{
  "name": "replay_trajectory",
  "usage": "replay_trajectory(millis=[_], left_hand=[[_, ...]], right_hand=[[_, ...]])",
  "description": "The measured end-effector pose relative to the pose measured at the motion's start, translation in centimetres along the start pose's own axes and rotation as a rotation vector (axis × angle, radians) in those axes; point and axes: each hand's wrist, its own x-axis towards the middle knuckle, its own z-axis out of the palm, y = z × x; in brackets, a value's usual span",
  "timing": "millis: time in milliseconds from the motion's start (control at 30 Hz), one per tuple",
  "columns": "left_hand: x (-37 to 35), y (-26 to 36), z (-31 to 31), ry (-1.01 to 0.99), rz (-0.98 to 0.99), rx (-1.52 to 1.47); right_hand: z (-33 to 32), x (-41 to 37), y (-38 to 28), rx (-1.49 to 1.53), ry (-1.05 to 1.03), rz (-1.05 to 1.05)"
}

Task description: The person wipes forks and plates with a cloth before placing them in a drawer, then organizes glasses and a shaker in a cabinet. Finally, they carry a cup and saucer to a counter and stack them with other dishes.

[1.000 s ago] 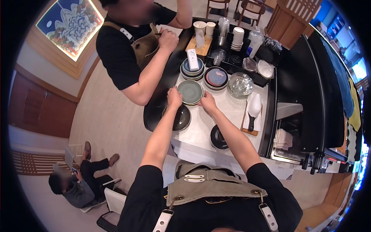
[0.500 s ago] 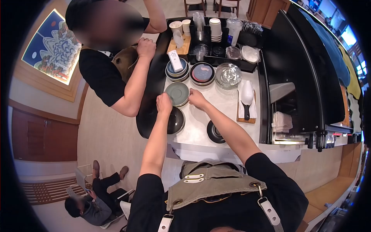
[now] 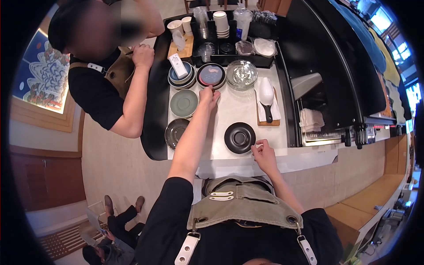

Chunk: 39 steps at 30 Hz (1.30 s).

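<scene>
My left hand (image 3: 208,97) reaches to the front rim of a stack of dark plates (image 3: 211,76), the top one bearing a blue and pink picture. Its thumb stands apart from the fingers, and the fingertips meet the rim. My right hand (image 3: 264,155) is at the lower right edge of a black saucer (image 3: 240,138), fingers curled and tips at the rim. The saucer lies flat on the white counter (image 3: 225,110). Left of my left forearm are a stack of grey-green saucers (image 3: 184,103) and a dark glossy dish (image 3: 176,133), partly covered by the forearm.
Behind stand blue-rimmed plates (image 3: 181,73) under a white object, clear glass plates (image 3: 241,74), and a black organizer with cups (image 3: 221,22). A white scoop (image 3: 266,92) lies on a wooden board at right. A co-worker's arm (image 3: 134,104) is at the counter's left.
My left hand has left the green saucers for the picture plates. My right hand has come back from them to the black saucer. The camera view has shifted.
</scene>
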Motion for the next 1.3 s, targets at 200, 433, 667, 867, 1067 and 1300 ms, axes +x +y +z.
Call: replay_trajectory(millis=[200,433,667,867,1067,1300], left_hand=[[1.0,0.2,1.7,0.123,0.046,0.083],[-0.2,0.0,2.4,0.212,0.111,-0.030],[-1.9,0.4,2.3,0.186,0.104,0.001],[-2.3,-0.6,1.9,0.222,0.072,-0.067],[-4.1,-1.3,0.5,0.165,0.059,-0.081],[-6.5,-1.8,-1.6,0.065,0.112,-0.065]], right_hand=[[1.6,0.1,0.1,0.124,-0.071,0.112],[2.5,2.0,0.5,0.385,-0.099,0.110],[3.5,3.7,1.2,0.393,-0.111,0.060],[3.3,4.9,1.2,0.415,-0.140,0.040],[3.7,6.9,0.8,0.463,-0.154,0.038],[4.7,9.9,-0.6,0.496,-0.128,-0.005]])
